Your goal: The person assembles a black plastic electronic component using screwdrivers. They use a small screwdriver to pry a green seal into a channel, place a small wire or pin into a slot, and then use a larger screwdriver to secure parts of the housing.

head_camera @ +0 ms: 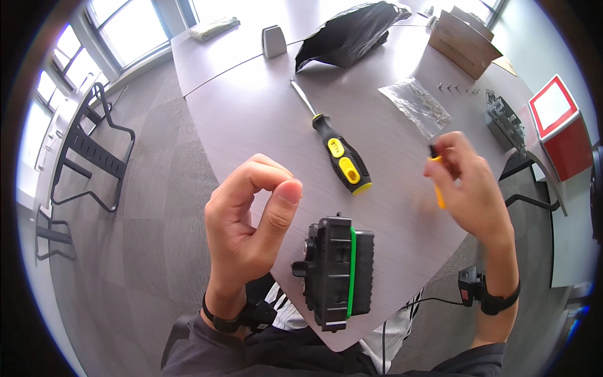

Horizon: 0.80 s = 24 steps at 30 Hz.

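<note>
My left hand [254, 217] is raised left of a black plastic housing [337, 273] with a green gasket. Its thumb and forefinger tips meet; whether something tiny is between them cannot be told. My right hand [464, 181] holds a small tool with an orange-yellow handle [439, 188] and a black end. Between and beyond the hands, a screwdriver [340, 155] with a black and yellow handle lies on the table, its shaft pointing away to the left. The housing stands near the table corner closest to me.
A clear plastic bag of small parts [419, 106] lies beyond my right hand. Several small screws [456, 87], a grey housing part [505, 120] and a cardboard box [464, 42] are at right. A black plastic bag [348, 35] and a grey stand-like object [274, 41] lie farther back.
</note>
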Available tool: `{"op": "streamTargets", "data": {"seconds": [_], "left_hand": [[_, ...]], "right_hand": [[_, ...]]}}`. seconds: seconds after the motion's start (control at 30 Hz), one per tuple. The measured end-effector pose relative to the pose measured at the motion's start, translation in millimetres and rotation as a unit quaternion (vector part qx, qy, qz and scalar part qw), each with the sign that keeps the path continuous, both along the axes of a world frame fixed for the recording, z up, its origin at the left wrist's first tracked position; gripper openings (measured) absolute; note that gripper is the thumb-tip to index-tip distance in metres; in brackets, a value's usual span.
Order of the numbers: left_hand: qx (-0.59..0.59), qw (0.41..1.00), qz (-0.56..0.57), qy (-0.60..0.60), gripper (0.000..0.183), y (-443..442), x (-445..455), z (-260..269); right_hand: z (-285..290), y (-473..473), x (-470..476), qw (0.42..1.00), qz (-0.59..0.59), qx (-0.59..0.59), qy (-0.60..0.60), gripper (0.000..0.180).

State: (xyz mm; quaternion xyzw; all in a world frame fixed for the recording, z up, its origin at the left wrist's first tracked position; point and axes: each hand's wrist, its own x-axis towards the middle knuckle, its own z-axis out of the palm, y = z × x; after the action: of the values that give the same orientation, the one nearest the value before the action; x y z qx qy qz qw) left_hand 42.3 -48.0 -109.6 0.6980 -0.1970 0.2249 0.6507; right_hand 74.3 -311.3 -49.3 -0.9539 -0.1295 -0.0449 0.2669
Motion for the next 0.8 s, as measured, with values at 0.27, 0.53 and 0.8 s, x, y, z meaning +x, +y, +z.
{"op": "streamTargets", "data": {"seconds": [0.27,0.53,0.8], "left_hand": [[-0.036,0.999,-0.027,-0.016,0.026,-6.3,-9.2,2.6],[-0.078,0.991,-0.100,-0.045,0.020,-17.8,-12.1,-2.0],[-0.040,0.989,-0.139,-0.016,0.028,-22.4,-19.5,-9.2]], "right_hand": [[-11.5,-12.9,-32.5,0.832,0.163,0.531,0.009,0.028],[-22.8,1.0,-34.5,0.981,0.006,0.182,-0.065,0.028],[-19.3,11.2,-21.3,0.999,-0.009,-0.023,-0.044,0.025]]}}
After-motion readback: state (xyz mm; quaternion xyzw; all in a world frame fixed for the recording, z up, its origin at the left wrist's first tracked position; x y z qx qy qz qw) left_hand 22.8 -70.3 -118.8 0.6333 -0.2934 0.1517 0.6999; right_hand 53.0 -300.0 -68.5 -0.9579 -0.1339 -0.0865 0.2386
